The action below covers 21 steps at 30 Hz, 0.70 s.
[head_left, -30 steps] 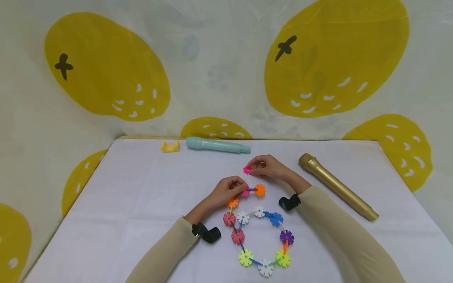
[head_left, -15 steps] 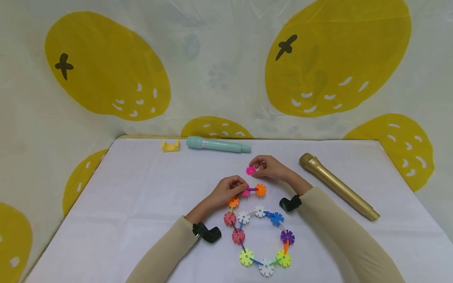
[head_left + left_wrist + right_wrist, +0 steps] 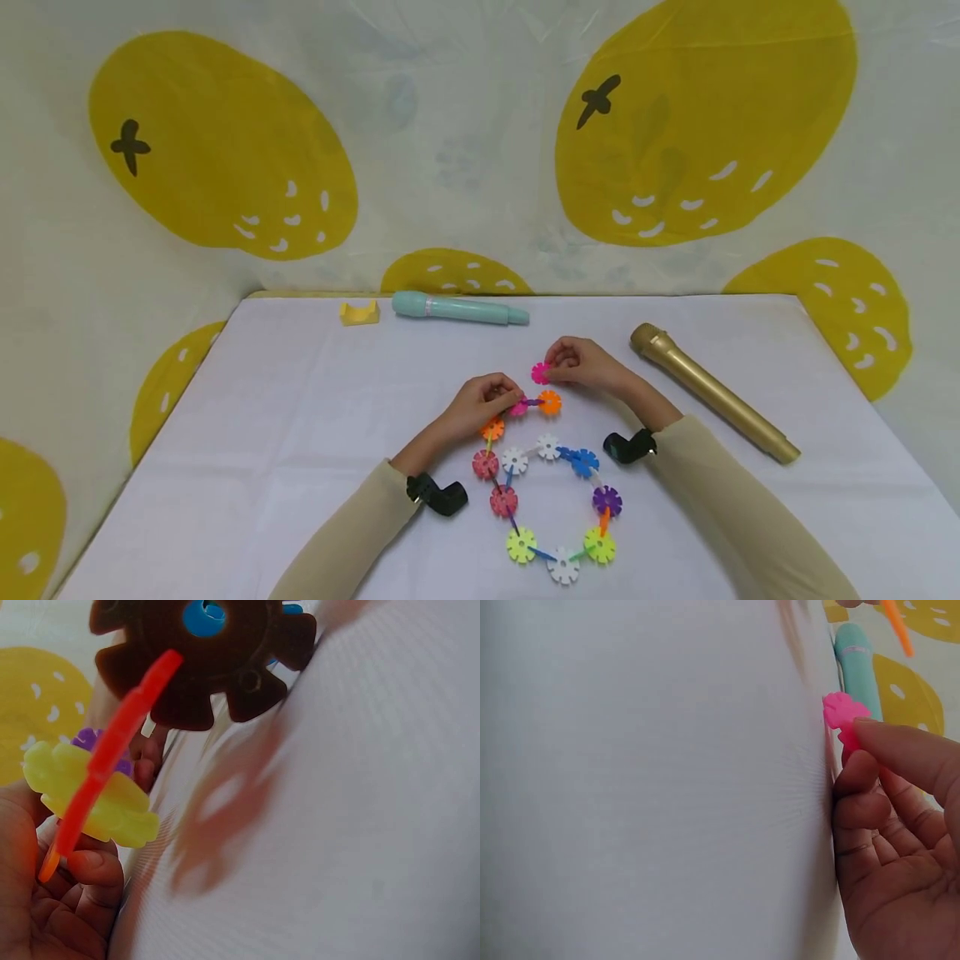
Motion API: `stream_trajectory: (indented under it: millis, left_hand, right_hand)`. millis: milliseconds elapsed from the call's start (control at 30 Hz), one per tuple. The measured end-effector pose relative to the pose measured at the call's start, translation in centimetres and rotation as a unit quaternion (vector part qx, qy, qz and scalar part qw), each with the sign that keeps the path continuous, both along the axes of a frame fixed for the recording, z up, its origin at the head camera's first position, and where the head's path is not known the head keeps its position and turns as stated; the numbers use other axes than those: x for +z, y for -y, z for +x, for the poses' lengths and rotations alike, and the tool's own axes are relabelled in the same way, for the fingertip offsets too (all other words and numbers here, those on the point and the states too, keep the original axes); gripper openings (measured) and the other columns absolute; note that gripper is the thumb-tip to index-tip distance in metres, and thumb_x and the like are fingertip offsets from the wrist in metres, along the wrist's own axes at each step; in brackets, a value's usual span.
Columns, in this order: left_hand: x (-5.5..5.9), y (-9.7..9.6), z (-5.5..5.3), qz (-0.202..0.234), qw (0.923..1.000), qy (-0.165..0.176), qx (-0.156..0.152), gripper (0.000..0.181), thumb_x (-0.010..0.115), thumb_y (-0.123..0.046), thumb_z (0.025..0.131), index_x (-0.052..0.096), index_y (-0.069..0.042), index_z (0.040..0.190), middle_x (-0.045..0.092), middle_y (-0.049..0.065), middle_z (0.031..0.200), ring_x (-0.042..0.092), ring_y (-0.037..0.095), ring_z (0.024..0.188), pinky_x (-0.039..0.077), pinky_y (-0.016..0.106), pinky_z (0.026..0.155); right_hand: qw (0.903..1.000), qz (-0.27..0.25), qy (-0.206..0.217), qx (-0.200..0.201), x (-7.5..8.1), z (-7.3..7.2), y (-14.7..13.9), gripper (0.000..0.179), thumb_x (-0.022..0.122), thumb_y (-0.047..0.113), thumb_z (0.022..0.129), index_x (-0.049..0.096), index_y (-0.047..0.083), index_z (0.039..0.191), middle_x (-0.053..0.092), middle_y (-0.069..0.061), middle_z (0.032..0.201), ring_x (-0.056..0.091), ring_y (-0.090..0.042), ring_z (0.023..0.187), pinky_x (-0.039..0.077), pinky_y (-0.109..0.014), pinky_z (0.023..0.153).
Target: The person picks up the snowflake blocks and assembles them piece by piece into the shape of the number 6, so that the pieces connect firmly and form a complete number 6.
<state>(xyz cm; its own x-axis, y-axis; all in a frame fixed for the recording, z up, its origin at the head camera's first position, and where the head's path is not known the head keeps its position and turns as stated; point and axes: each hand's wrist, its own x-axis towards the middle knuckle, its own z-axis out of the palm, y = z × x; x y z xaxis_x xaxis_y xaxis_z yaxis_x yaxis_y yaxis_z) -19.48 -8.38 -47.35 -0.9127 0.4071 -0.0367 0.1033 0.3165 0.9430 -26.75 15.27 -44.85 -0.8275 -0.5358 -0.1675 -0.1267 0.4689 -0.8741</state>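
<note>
My left hand [image 3: 480,406] pinches a pink snowflake disc [image 3: 519,407] in a chain of interlocking plastic discs; its fingertips partly cover that piece. Beyond it, the chain ends in an orange disc [image 3: 550,403]. From the left hand the chain runs down and joins a ring of coloured discs, including a purple one [image 3: 607,501] and a white one [image 3: 563,567]. Between thumb and fingers, my right hand [image 3: 588,367] holds a loose pink snowflake disc [image 3: 845,712], just above the orange end disc. In the left wrist view, a dark brown disc [image 3: 247,645] and a yellow one [image 3: 112,802] appear close up.
A mint-green microphone [image 3: 461,309] lies along the table's back edge beside a small yellow block [image 3: 360,313]. To the right of the right hand, a gold microphone [image 3: 712,392] lies diagonally on the white tablecloth [image 3: 300,375]. Patterned fabric hangs behind.
The right hand has shifted right and a little nearer, carrying the loose pink disc closer to the orange end disc. My left hand keeps its place on the chain.
</note>
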Motion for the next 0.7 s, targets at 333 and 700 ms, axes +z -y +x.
stream_trajectory:
  millis: [333, 700]
  left_hand:
    - [3.5, -0.2, 1.5, 0.003, 0.9999, -0.009, -0.012, 0.018, 0.057, -0.011, 0.099, 0.065, 0.004, 0.104, 0.061, 0.005, 0.081, 0.045, 0.004, 0.064, 0.039, 0.019, 0.062]
    - [3.9, -0.1, 1.7, -0.005, 0.9999, -0.007, -0.007, 0.018, 0.057, -0.011, 0.098, 0.065, 0.003, 0.105, 0.062, 0.01, 0.084, 0.046, 0.006, 0.067, 0.039, 0.02, 0.064]
  right_hand:
    - [0.9999, -0.01, 0.008, 0.005, -0.4, 1.7, -2.0, 0.022, 0.071, 0.013, 0.089, 0.064, -0.002, 0.103, 0.06, -0.006, 0.082, 0.052, -0.017, 0.067, 0.047, -0.021, 0.061]
    - [0.999, -0.04, 0.009, 0.016, -0.5, 3.7, -3.9, 0.02, 0.072, 0.013, 0.089, 0.065, -0.001, 0.101, 0.061, -0.006, 0.081, 0.052, -0.015, 0.066, 0.046, -0.022, 0.06]
